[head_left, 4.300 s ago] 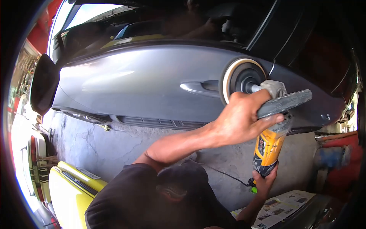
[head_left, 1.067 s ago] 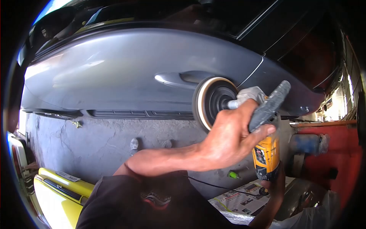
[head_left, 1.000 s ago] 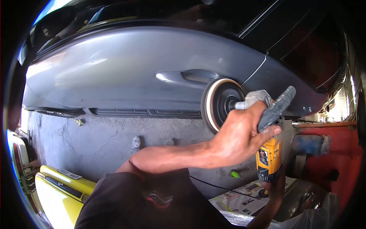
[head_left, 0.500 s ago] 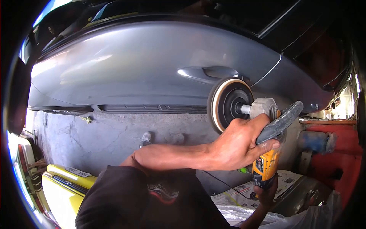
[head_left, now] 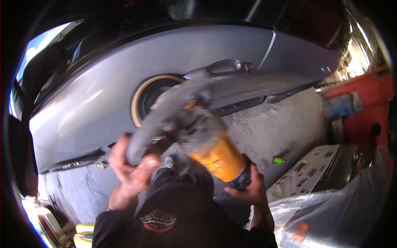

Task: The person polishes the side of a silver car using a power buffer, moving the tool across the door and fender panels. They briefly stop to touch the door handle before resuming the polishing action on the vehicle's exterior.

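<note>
A yellow-and-black polisher is in front of my chest, slightly smeared by motion. My left hand is wrapped round the end of its thick grey front handle. The rear end of the yellow body rests in my right hand, with fingers closed round it. The round pad, tan at its edge with a black backing, overlaps the grey car door in this view. Just right of the pad is the door handle.
Cracked concrete floor runs along the car. To the right are a red panel with a blue cylinder, a plastic sheet, printed paper and a small green object. A yellow part sits at lower left.
The polisher has moved left along the door, and its pad is now left of the door handle. Both hands moved left with it, and the view has tilted.
</note>
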`<state>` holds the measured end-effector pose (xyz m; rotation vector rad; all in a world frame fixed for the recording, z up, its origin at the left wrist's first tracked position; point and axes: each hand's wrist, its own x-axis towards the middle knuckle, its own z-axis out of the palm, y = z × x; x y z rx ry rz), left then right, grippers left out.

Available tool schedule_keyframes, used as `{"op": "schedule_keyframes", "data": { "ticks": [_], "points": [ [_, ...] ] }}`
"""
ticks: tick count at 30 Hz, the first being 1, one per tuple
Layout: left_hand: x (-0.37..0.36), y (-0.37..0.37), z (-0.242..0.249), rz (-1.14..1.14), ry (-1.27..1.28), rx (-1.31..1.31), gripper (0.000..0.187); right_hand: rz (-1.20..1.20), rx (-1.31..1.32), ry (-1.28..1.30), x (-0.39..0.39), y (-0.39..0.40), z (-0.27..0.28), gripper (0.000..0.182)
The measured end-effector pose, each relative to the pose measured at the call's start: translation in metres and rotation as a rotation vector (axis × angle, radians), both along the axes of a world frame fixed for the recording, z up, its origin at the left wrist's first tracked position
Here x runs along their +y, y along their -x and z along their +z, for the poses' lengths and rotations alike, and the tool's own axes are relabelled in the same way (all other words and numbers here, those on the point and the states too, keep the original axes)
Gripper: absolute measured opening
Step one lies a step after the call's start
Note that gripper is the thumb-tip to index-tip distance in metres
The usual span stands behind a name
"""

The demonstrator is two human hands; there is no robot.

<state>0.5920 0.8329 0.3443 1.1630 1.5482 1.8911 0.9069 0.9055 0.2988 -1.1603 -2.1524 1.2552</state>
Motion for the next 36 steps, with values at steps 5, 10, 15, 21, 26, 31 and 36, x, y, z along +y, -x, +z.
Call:
{"op": "schedule_keyframes", "data": {
  "ticks": [5, 10, 15, 21, 26, 31, 36],
  "points": [
    [-0.048, 0.006, -0.027, 0.075, -0.129, -0.084, 0.057, 0.052, -0.122, 0.169, -0.017, 0.013, 0.016, 0.109],
    [-0.032, -0.011, -0.01, 0.052, -0.044, -0.019, 0.05, 0.022, -0.138, -0.029, -0.006, -0.011, 0.038, 0.107],
    [0.039, -0.03, -0.001, -0.166, -0.21, 0.035, 0.022, -0.245, -0.211, -0.024, 0.009, -0.039, 0.073, 0.098],
    [0.091, -0.054, -0.003, -0.228, -0.266, -0.192, 0.028, -0.3, -0.288, -0.119, 0.027, -0.062, 0.099, 0.101],
    [0.09, -0.045, -0.002, -0.215, -0.226, -0.176, 0.03, -0.223, -0.333, -0.109, 0.038, -0.063, 0.105, 0.102],
    [0.075, -0.025, 0.005, -0.184, -0.245, -0.181, 0.03, -0.205, -0.294, -0.059, 0.046, -0.044, 0.107, 0.103],
    [0.075, -0.024, 0.007, -0.197, -0.198, -0.214, 0.029, -0.207, -0.396, -0.209, 0.043, -0.042, 0.117, 0.101]
  ]
}}
